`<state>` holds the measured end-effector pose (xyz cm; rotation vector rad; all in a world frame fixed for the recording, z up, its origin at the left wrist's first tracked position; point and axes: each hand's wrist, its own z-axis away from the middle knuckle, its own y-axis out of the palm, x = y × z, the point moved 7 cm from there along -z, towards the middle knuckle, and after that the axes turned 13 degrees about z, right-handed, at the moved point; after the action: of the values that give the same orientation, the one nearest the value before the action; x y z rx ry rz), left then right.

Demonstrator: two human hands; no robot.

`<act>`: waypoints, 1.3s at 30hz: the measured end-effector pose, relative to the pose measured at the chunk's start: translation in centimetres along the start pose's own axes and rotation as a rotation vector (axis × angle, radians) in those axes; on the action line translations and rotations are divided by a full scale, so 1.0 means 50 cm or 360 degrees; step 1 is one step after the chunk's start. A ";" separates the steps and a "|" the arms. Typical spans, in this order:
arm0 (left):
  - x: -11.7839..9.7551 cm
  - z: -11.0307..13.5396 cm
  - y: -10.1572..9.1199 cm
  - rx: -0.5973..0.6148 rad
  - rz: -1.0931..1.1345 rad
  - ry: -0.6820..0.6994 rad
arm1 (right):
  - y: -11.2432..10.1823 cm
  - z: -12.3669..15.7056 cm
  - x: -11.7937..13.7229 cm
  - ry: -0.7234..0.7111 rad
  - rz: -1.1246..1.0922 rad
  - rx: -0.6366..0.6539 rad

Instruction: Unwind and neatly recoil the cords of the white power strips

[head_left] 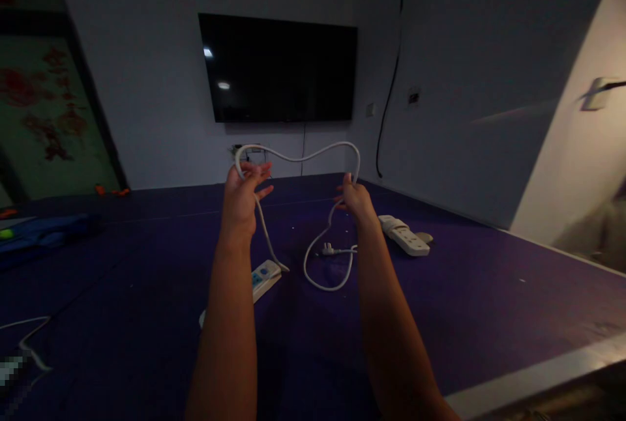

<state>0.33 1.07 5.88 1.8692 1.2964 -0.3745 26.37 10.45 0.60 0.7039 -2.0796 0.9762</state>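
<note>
A white power cord (293,159) is lifted in a wavy arch between my two hands. My left hand (244,196) has the cord running past its thumb, with some fingers stretched out. From there the cord drops to a white power strip (267,274), partly hidden behind my left forearm. My right hand (355,199) is closed around the cord on the other side, thumb up. Below it the cord loops down onto the purple surface, and its plug (327,249) lies there with the prongs showing.
A second white power strip (408,238), cord wrapped around one end, lies to the right. Blue cloth (49,232) and another white cable (29,343) are on the left. The purple surface (464,297) ends at a pale edge. A television (283,72) hangs on the far wall.
</note>
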 end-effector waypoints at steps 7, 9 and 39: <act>0.065 0.016 0.040 0.0032 -0.0418 -0.0081 | 0.020 0.045 0.098 -0.0071 -0.1195 0.0347; 0.081 0.018 0.044 0.0121 -0.0533 -0.0127 | 0.022 0.067 0.135 -0.0159 -0.1334 0.0453; -0.012 0.001 -0.123 -0.1057 0.0283 0.0417 | 0.177 0.132 0.108 -0.0625 -0.0032 0.1428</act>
<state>-5.33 1.52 3.44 1.4652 1.2113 0.3728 14.37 9.18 -1.78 1.4472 -1.8688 1.9072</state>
